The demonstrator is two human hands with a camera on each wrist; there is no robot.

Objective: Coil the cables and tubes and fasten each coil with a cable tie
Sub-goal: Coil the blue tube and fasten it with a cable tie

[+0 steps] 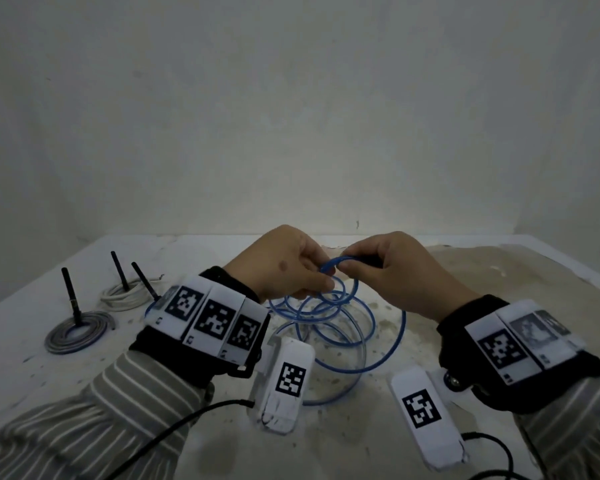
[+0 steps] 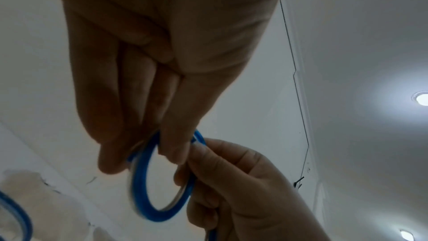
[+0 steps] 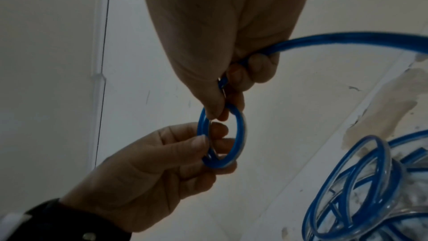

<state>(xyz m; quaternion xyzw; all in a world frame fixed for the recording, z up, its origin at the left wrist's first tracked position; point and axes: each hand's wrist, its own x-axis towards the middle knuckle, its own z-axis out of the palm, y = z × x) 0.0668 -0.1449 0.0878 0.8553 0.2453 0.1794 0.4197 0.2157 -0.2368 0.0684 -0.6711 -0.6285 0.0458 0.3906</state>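
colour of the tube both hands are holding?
Translucent blue tube; clearest in the right wrist view.

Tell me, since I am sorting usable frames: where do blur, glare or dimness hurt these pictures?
Head view: dim and soft, wide-angle bending at the edges, yet the blue tube reads clearly on the table. Left wrist view: the tube loop is motion-smeared below the left hand, and ceiling lamps glare at right. Right wrist view: the right hand is backlit and dark, its loop fairly sharp.

A plain pale wall (image 1: pixel 291 116) stands behind a white table (image 1: pixel 32 306) with worn brownish patches (image 1: pixel 482 271), and up on the white ceiling (image 2: pixel 370 25) two round lamps (image 2: pixel 421 99) shine, with a thin dark crack (image 2: pixel 298 83) nearby.
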